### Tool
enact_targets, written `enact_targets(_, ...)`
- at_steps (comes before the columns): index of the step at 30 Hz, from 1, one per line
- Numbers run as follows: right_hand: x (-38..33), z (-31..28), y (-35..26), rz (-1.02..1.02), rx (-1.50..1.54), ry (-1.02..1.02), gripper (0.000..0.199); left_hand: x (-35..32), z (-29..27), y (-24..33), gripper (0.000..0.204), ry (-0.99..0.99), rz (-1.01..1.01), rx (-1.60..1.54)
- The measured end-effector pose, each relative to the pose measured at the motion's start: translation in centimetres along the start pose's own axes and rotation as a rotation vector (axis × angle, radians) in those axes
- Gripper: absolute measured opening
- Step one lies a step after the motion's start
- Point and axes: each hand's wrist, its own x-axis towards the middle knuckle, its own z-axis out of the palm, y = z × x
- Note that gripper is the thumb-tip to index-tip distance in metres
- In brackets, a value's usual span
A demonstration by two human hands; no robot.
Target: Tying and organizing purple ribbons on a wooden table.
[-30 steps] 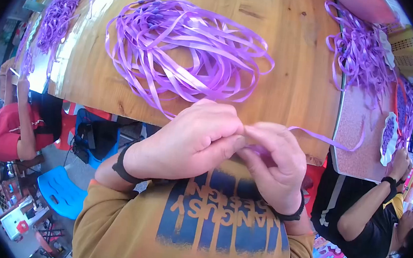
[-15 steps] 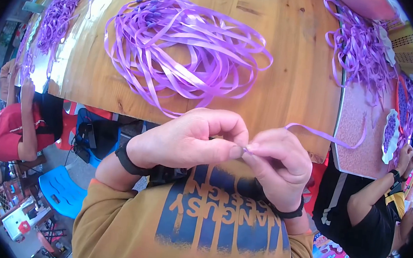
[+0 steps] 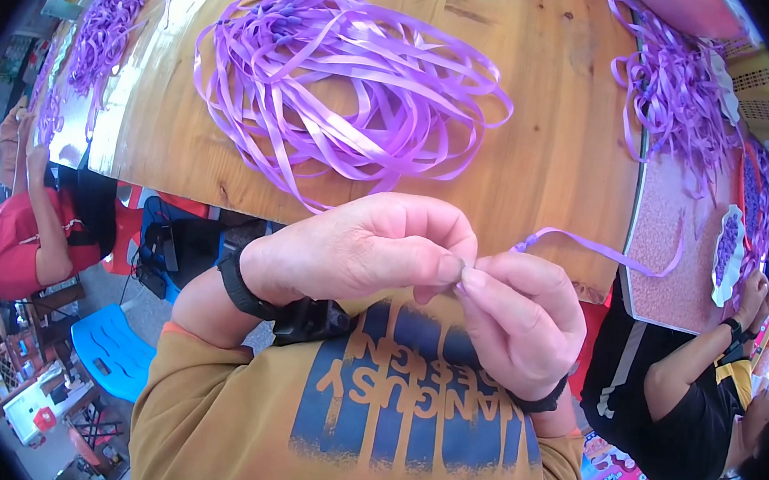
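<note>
My two hands meet fingertip to fingertip in front of my chest, just off the near edge of the table. My left hand (image 3: 365,252) is closed in a pinch, and so is my right hand (image 3: 529,317). Between the tips a tiny bit of purple shows, mostly covered by the fingers. A narrow purple ribbon (image 3: 607,252), with a small darker knot near my right index finger, trails from behind my right hand over the table edge to the right. Beyond my hands, a large looped bundle of purple ribbons (image 3: 384,139) lies on the wooden table (image 3: 561,100), its darker knotted ends gathered at upper left.
More purple ribbons (image 3: 680,101) are heaped on the right by a pinkish board (image 3: 669,228); another heap (image 3: 116,20) lies far left. A co-worker in black (image 3: 654,401) stands right, one in red (image 3: 23,240) left. A blue plastic chair (image 3: 114,351) is at lower left.
My pinched fingertips have shifted slightly, and my right hand has turned a little. The knot on the ribbon now shows beside my right hand. The big bundle looks about the same.
</note>
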Motion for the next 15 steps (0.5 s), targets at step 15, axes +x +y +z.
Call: enact_targets(15, 0.10, -0.08, 0.54, 0.126, 0.106, -0.006, 0.023, 0.11, 0.44, 0.29, 0.013, 0.113, 0.016, 0.092)
